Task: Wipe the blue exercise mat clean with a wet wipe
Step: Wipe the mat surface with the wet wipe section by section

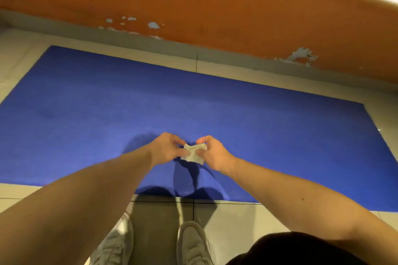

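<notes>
The person is standing at the near edge of the blue mat (107, 103). The left hand (167, 149) and right hand (212, 153) are each pinching the wet wipe (193, 153) above it, probably unfolding it for wiping.

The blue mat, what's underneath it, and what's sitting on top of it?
The blue mat lies flat on pale floor tiles; what it covers is hidden. Nothing visibly rests on it. Both hands, left and right, hold a wet wipe over it.
</notes>
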### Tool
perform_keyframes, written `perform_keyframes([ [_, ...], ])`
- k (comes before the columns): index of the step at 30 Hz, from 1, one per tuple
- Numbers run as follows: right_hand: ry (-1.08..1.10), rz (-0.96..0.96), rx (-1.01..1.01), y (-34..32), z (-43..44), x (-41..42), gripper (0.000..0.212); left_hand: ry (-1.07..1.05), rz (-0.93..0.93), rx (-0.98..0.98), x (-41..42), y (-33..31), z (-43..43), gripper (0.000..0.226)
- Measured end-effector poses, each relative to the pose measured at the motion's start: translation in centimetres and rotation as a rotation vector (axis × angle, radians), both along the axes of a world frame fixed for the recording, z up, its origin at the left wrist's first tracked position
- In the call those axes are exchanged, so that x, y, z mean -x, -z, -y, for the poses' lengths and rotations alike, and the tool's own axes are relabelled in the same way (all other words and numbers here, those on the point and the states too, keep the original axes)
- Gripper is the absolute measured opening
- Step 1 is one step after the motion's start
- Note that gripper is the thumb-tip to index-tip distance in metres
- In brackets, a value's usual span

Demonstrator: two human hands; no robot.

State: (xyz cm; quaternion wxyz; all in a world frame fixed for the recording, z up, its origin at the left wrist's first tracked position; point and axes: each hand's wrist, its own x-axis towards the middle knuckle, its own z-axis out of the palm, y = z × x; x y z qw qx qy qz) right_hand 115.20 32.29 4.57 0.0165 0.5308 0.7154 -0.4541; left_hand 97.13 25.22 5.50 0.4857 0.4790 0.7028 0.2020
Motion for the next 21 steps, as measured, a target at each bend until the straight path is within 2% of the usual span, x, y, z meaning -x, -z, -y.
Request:
perform_keyframes([
  [4,0.011,-0.05,0.076,-2.8,0.7,-0.2,0.014,-0.114,0.047,-0.048,-1.4,-2.4,1.2,0.014],
  [9,0.292,-0.006,0.048,-7.9,1.3,-0.6,0.023,-0.126,-0.072,-0.143,-2.0,-6.5,0.6,0.01],
  [11,0.447,-0.132,0.147,-10.0,1.0,-0.1,0.015,-0.106,-0.142,-0.205,-1.9,-8.6,-0.1,0.002],
  [14,0.594,-0.328,0.318,-13.4,1.6,1.2,0.004,-0.019,-0.258,-0.266,-1.3,-12.2,-1.5,0.004],
  [19,0.646,-0.535,0.509,-15.7,1.3,3.1,0.025,0.224,-0.431,-0.288,1.0,-16.9,-4.8,0.005],
  [21,0.652,-0.58,0.519,-15.2,0.4,3.9,0.031,0.274,-0.464,-0.303,2.0,-17.0,-6.0,0.01],
])
